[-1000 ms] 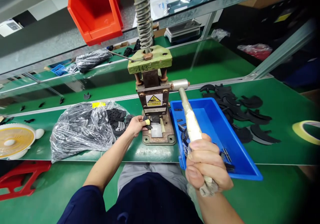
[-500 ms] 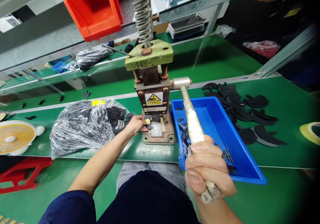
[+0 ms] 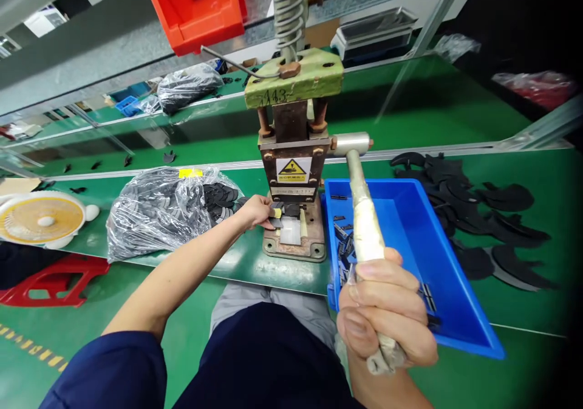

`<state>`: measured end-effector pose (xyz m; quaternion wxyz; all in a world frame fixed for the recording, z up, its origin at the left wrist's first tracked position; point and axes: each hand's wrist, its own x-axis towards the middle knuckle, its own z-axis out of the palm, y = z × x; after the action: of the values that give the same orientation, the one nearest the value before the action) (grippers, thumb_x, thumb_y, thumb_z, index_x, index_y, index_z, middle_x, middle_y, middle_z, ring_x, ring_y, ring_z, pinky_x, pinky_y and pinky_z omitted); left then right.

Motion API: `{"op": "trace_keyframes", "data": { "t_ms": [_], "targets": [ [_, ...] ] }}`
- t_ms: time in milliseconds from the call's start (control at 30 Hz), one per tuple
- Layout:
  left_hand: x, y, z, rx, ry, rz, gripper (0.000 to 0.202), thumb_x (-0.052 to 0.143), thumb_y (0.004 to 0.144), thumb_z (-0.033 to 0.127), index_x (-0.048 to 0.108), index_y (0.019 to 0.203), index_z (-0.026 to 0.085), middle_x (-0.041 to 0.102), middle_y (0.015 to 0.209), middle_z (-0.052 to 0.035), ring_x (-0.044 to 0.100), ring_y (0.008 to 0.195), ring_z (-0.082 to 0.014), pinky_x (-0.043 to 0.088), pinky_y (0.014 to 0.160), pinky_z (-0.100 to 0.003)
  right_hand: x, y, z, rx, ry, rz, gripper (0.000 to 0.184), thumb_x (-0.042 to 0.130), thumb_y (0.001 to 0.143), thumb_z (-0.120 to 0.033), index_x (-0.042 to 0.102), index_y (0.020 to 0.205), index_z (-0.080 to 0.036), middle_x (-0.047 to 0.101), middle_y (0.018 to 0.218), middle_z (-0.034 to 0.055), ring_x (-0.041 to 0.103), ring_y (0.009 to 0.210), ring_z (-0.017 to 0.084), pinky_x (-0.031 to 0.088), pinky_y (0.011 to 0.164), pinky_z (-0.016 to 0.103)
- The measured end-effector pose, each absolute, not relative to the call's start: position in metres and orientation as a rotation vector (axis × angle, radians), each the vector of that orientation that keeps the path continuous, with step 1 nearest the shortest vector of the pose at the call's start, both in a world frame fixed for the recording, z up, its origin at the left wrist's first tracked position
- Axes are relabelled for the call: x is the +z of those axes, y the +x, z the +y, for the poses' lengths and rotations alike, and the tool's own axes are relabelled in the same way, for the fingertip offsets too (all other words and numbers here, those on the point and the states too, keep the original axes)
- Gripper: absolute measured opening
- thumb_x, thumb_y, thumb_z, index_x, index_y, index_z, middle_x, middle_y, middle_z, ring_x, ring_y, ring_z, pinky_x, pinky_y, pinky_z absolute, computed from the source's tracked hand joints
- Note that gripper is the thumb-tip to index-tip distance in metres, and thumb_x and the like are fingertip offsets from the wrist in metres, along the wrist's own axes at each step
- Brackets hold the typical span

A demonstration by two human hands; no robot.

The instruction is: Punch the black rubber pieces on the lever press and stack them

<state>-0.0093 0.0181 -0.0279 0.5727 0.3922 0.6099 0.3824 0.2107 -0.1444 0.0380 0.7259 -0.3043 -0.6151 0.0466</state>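
Observation:
A hand press [image 3: 291,154] with a warning label stands on the green bench in front of me. My right hand [image 3: 387,312] is wrapped round its tape-bound lever [image 3: 365,214], which slants down toward me. At the press base, my left hand [image 3: 256,211] pinches a small dark flat piece [image 3: 276,222] at the left side of the die. Yellow material [image 3: 276,213] shows beside those fingertips. A pale metal plate [image 3: 290,231] lies at the front of the die. The far end of the dark piece is hard to make out under the press.
A blue tray [image 3: 410,214] with small black parts sits right of the press. Black curved pieces [image 3: 492,205] are heaped beyond it. Left lie a clear bag [image 3: 155,214] of dark pieces and a fan [image 3: 43,217]. An orange bin [image 3: 200,8] hangs above.
The view has shifted, so the press and bench stand a little further right in the picture. Both hands keep their grips, and the lever looks much the same.

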Motion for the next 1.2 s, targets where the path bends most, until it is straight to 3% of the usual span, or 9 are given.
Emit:
{"op": "trace_keyframes", "data": {
  "t_ms": [133, 300, 500, 567, 667, 833, 1033, 1200],
  "targets": [
    [-0.018, -0.012, 0.022, 0.628, 0.919, 1.472, 0.023, 0.083, 0.059, 0.005, 0.061, 0.057, 0.013, 0.055, 0.046, 0.0019, 0.058, 0.041, -0.0137, 0.056, 0.046, -0.027, 0.039, 0.208, -0.139, 0.02, -0.63, -1.315, 0.018, 0.063, 0.081, -0.015, 0.05, 0.072, -0.022, 0.064, 0.078, -0.0045, 0.063, 0.08, 0.019, 0.054, 0.089, 0.055],
    [-0.011, -0.01, 0.017, 0.566, 0.831, 1.413, 0.022, 0.083, 0.063, 0.011, 0.062, 0.064, 0.013, 0.062, 0.053, -0.0008, 0.063, 0.045, -0.0153, 0.056, 0.047, -0.026, 0.042, 0.208, -0.138, -0.006, -0.629, -1.332, 0.018, 0.063, 0.081, -0.015, 0.051, 0.069, -0.02, 0.066, 0.078, -0.0041, 0.064, 0.08, 0.017, 0.054, 0.091, 0.054],
    [-0.011, -0.018, 0.017, 0.734, 0.923, 1.507, 0.011, 0.072, 0.078, 0.012, 0.062, 0.073, 0.012, 0.058, 0.052, 0.0019, 0.058, 0.045, -0.0096, 0.055, 0.051, -0.022, 0.043, 0.207, -0.136, -0.009, -0.6, -1.294, 0.021, 0.066, 0.077, -0.016, 0.05, 0.064, -0.02, 0.066, 0.075, -0.0035, 0.065, 0.079, 0.018, 0.054, 0.089, 0.053],
    [-0.008, -0.039, 0.02, 0.864, 0.981, 1.634, 0.003, 0.064, 0.082, 0.009, 0.064, 0.081, 0.012, 0.062, 0.059, 0.0009, 0.06, 0.049, -0.0089, 0.053, 0.053, -0.02, 0.042, 0.205, -0.133, -0.022, -0.585, -1.267, 0.023, 0.067, 0.075, -0.019, 0.049, 0.061, -0.021, 0.066, 0.073, -0.0038, 0.065, 0.075, 0.018, 0.054, 0.086, 0.051],
    [-0.003, -0.086, 0.017, 0.905, 1.167, 1.81, 0.01, 0.062, 0.082, 0.009, 0.067, 0.09, 0.012, 0.068, 0.071, -0.0015, 0.062, 0.056, -0.009, 0.052, 0.057, -0.019, 0.04, 0.201, -0.126, -0.069, -0.56, -1.192, 0.029, 0.068, 0.072, -0.022, 0.044, 0.056, -0.021, 0.064, 0.066, -0.0043, 0.063, 0.068, 0.018, 0.054, 0.081, 0.05],
    [0.0, -0.143, -0.01, 0.479, 1.805, 1.916, 0.014, 0.065, 0.08, 0.014, 0.074, 0.091, 0.015, 0.073, 0.084, -0.0042, 0.066, 0.073, -0.0156, 0.051, 0.071, -0.024, 0.04, 0.191, -0.117, -0.128, -0.514, -1.031, 0.042, 0.07, 0.071, -0.027, 0.034, 0.05, -0.021, 0.057, 0.057, -0.0046, 0.058, 0.057, 0.016, 0.05, 0.067, 0.043],
    [0.003, -0.148, -0.047, 0.125, 2.251, 1.834, 0.024, 0.061, 0.085, 0.019, 0.073, 0.107, 0.017, 0.068, 0.103, -0.0088, 0.063, 0.097, -0.0221, 0.049, 0.088, -0.031, 0.043, 0.192, -0.117, -0.132, -0.515, -1.073, 0.044, 0.071, 0.07, -0.027, 0.034, 0.048, -0.021, 0.058, 0.057, -0.0038, 0.058, 0.058, 0.016, 0.05, 0.069, 0.044],
    [0.007, -0.151, -0.068, -0.144, 2.335, 1.886, 0.026, 0.066, 0.084, 0.024, 0.071, 0.109, 0.017, 0.061, 0.111, -0.012, 0.058, 0.104, -0.0267, 0.048, 0.091, -0.035, 0.042, 0.194, -0.114, -0.158, -0.521, -1.07, 0.044, 0.071, 0.071, -0.028, 0.033, 0.049, -0.022, 0.055, 0.055, -0.0055, 0.055, 0.055, 0.015, 0.049, 0.067, 0.043]
  ]
}}
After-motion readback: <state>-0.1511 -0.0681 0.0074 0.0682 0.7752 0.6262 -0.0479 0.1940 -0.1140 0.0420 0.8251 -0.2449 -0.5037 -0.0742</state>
